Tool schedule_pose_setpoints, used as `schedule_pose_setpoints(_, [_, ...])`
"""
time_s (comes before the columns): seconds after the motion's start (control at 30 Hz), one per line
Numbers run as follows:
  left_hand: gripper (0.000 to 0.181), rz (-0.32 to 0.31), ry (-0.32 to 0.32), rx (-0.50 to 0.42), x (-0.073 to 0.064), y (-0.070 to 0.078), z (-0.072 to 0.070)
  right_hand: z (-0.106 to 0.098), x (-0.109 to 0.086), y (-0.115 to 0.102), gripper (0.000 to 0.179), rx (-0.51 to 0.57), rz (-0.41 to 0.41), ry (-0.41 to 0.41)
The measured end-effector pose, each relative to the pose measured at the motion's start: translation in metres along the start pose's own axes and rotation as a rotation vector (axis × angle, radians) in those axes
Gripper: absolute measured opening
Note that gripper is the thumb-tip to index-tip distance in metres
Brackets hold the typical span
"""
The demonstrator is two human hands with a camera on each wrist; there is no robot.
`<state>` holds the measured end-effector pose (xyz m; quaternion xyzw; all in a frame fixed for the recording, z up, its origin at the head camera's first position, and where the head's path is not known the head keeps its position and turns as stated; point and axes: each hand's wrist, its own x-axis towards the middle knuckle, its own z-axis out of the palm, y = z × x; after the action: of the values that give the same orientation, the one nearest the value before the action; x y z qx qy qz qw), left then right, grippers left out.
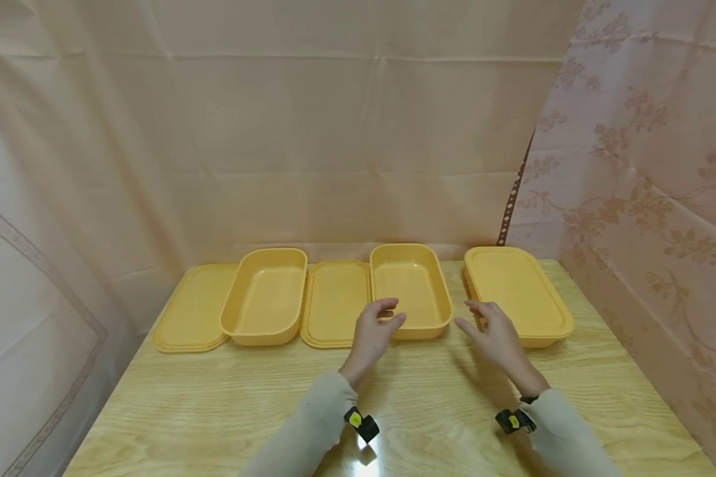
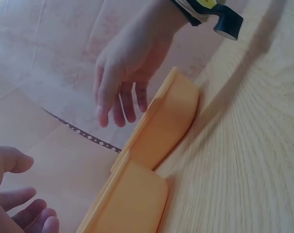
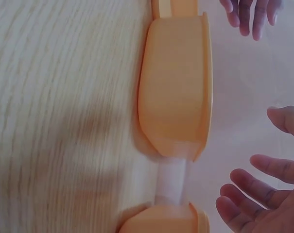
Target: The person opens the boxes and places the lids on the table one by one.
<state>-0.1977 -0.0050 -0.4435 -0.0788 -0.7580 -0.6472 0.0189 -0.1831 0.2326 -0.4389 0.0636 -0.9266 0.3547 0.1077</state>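
Observation:
In the head view my left hand (image 1: 372,334) hovers by the near left corner of an uncovered yellow container (image 1: 412,285), fingers loosely bent and holding nothing. My right hand (image 1: 496,336) is on the other side, between that container and a yellow container with its lid on (image 1: 516,288). Its thumb and fingers are spread apart around bare air. In the left wrist view the right hand (image 2: 129,63) hangs above the side of a container (image 2: 161,121). The right wrist view shows fingers (image 3: 253,194) apart from the container wall (image 3: 176,87).
A flat yellow lid (image 1: 337,301) lies left of the middle container. Further left stand another uncovered container (image 1: 265,295) and a second lid (image 1: 193,308), partly behind it. All rest on a wood-grain table (image 1: 215,411) against a hanging curtain (image 1: 334,132).

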Motion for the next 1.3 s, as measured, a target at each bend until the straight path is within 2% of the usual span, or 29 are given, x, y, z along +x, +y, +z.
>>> schedule_pose_setpoints(0.3, [0.034,-0.01,-0.001,-0.002,-0.002,0.001,0.008,-0.006,0.001,0.004,0.051,-0.015,-0.02,-0.007])
schedule_pose_setpoints(0.5, [0.028,-0.009,-0.031,-0.023,-0.002,0.003,0.013,-0.011,0.002,0.004,0.051,-0.027,0.002,-0.006])
schedule_pose_setpoints(0.7, [0.027,0.004,-0.07,-0.04,-0.003,0.002,0.017,-0.015,0.001,0.004,0.05,-0.04,-0.014,0.008])
schedule_pose_setpoints(0.87, [0.027,-0.003,-0.079,-0.049,-0.003,0.001,0.023,-0.018,0.0,0.007,0.049,-0.061,-0.018,0.02])
schedule_pose_setpoints(1.13, [0.021,-0.007,-0.055,-0.05,0.0,0.002,0.039,-0.02,-0.001,0.017,0.047,-0.067,-0.022,0.044])
schedule_pose_setpoints(1.3, [0.023,0.008,-0.079,-0.045,0.001,0.005,0.05,-0.021,-0.003,0.021,0.048,-0.061,-0.016,0.052])
